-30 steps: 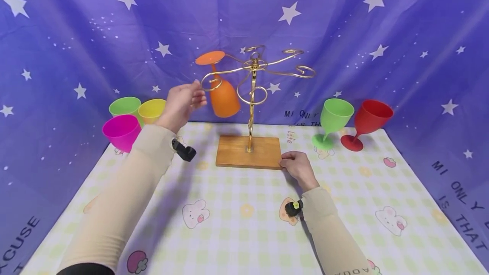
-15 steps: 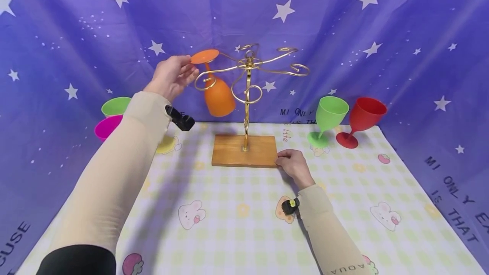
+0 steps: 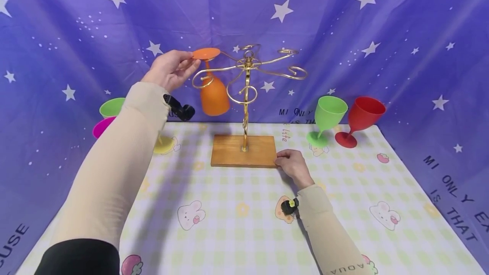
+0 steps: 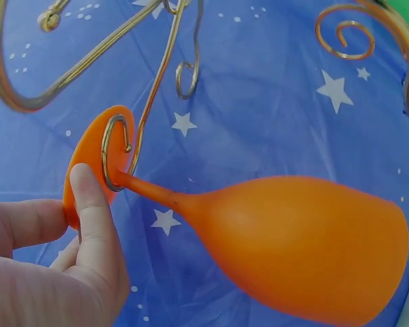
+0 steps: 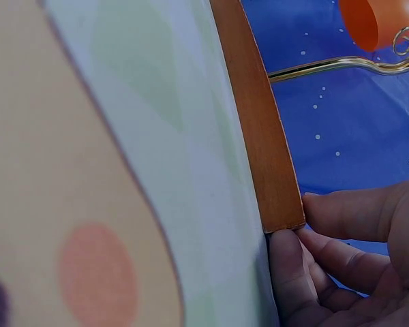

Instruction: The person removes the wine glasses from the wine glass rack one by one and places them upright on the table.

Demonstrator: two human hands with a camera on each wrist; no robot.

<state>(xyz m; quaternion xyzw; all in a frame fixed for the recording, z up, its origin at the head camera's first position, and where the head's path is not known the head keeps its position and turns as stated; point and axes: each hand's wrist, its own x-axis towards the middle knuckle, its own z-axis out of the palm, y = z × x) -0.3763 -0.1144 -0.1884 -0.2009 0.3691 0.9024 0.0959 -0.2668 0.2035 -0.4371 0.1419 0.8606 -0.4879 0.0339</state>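
Observation:
An orange goblet (image 3: 214,96) hangs upside down from a curled hook of the gold metal rack (image 3: 246,109). Its foot lies over the hook, and the left wrist view shows the stem running through the curl (image 4: 116,153). My left hand (image 3: 172,69) pinches the edge of that foot (image 4: 88,146) between thumb and fingers. Low on the right, my right hand (image 3: 295,166) grips the near right corner of the rack's wooden base (image 3: 229,152); the right wrist view has thumb and fingers around the corner of the board (image 5: 276,184).
A green goblet (image 3: 330,111) and a red goblet (image 3: 366,113) stand upright at the back right. At the left, a green cup (image 3: 111,107), a magenta cup (image 3: 101,128) and a yellow foot (image 3: 164,145) are partly hidden by my sleeve. Other gold hooks (image 3: 294,73) spread from the rack's top.
My left hand has risen from beside the front hook to the orange goblet's foot and taken hold of its edge. The goblet now hangs straighter. The right hand stays on the base.

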